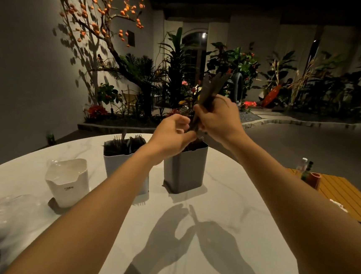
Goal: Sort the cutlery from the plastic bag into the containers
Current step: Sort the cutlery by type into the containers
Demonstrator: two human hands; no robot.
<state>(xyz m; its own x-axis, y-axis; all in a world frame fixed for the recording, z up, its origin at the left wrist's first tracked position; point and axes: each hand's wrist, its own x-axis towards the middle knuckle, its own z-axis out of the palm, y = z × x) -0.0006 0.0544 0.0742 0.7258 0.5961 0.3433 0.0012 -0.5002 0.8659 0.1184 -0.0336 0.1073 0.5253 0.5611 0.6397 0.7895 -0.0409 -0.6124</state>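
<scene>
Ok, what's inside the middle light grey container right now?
The light grey container holds dark forks, tines up above the rim. Its opaque wall and the left forearm hide how many and anything lower down.

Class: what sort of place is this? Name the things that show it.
Probably a restaurant or café courtyard at night: a planted bed with an ornamental tree, a marble table with cutlery containers, and a second table with bottles.
</scene>
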